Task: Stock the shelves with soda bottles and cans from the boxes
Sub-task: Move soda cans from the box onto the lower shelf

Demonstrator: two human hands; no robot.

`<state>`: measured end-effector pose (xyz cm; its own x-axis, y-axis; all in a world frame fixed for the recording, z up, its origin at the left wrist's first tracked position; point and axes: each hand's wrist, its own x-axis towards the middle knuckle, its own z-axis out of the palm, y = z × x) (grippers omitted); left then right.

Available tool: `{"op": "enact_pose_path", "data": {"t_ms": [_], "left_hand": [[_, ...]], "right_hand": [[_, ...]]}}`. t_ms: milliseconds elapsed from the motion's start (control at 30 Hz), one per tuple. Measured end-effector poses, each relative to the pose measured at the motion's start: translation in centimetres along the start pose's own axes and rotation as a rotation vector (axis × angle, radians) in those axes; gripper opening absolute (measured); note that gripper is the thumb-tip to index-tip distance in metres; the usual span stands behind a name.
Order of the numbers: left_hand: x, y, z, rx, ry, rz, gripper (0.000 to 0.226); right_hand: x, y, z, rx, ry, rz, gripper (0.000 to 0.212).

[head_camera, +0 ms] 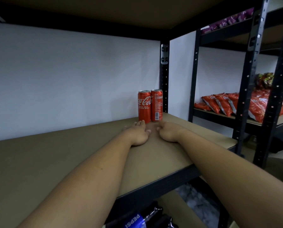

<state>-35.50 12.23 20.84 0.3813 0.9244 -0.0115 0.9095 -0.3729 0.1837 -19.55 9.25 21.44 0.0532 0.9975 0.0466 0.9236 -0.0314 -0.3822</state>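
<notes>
In the head view, 2 red Coca-Cola cans stand upright and side by side at the back right corner of a brown shelf board [55, 162], touching or nearly touching each other. The left can [144, 106] shows its logo. The right can [157, 105] shows its barcode and small print, and it stands just beside the black corner post [164, 76] of the rack. A white wall runs behind them.

Both bare forearms reach in over the front edge of the board. The left hand [138, 134] lies palm down on the board with its fingers straight and slightly spread, gripping nothing. Its fingertips are at the foot of the left can, but whether they touch it cannot be told. The right hand [168, 132] rests on the board just beside the left hand, fingers loosely curled under and holding nothing. Its foremost knuckle is near the base of the right can, and contact is again unclear.

Below the front edge of the shelf, dark Pepsi bottles [137, 219] with a blue label lie in shiny plastic wrap.

On the neighbouring black rack to the right, red snack bags [223, 104] lean in a row on 1 shelf, and purple packets [228, 20] sit on the shelf above.
</notes>
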Motion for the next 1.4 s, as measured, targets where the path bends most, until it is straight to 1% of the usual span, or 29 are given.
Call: {"op": "enact_pose_path", "data": {"t_ms": [233,400,467,533,633,733,800,933,1067,1133,1267,1333,1400], "left_hand": [[-8.3,1.3,-0.1,0.034,-0.059,0.027,0.068],[-16.3,2.6,0.5,0.051,-0.105,0.075,0.067],[-20.2,3.1,1.0,0.066,-0.068,0.113,0.067],[-24.1,3.4,1.8,0.105,0.004,0.145,0.067],[-29.0,3.5,3.8,0.163,0.156,0.187,0.063],[-33.3,3.6,6.9,0.022,0.175,0.189,0.059],[-35.7,3.3,9.9,-0.086,0.129,0.175,0.058],[-39.6,2.3,16.6,-0.183,0.040,0.119,0.056],[-42.0,1.5,23.2,-0.232,-0.121,0.029,0.057],[-42.5,1.4,26.1,-0.241,-0.189,0.005,0.054],[-42.4,2.2,32.1,-0.261,-0.306,-0.037,0.047],[-42.0,3.0,35.1,-0.252,-0.373,-0.037,0.040],[-41.5,4.0,37.9,-0.221,-0.426,-0.035,0.043]], "right_hand": [[-8.5,-0.4,-0.6,-0.113,-0.095,-0.057,0.055],[-16.4,-0.6,-0.5,-0.134,-0.116,-0.128,0.055],[-20.0,-0.7,0.1,-0.150,-0.069,-0.199,0.055],[-23.2,-0.8,0.8,-0.113,-0.038,-0.253,0.055],[-27.5,-0.9,2.5,0.015,-0.026,-0.256,0.056],[-31.9,-0.8,5.1,0.098,-0.031,-0.273,0.054],[-34.7,-0.6,7.3,0.135,-0.057,-0.259,0.051],[-38.3,0.7,12.4,0.127,-0.147,-0.182,0.047],[-41.0,2.5,18.0,0.083,-0.324,-0.118,0.049],[-41.8,4.0,21.1,0.035,-0.416,-0.094,0.047],[-42.6,7.8,26.5,-0.038,-0.601,0.031,0.041],[-42.9,9.5,28.5,-0.059,-0.656,0.077,0.046],[-43.1,10.9,30.5,-0.087,-0.691,0.108,0.056]]}}
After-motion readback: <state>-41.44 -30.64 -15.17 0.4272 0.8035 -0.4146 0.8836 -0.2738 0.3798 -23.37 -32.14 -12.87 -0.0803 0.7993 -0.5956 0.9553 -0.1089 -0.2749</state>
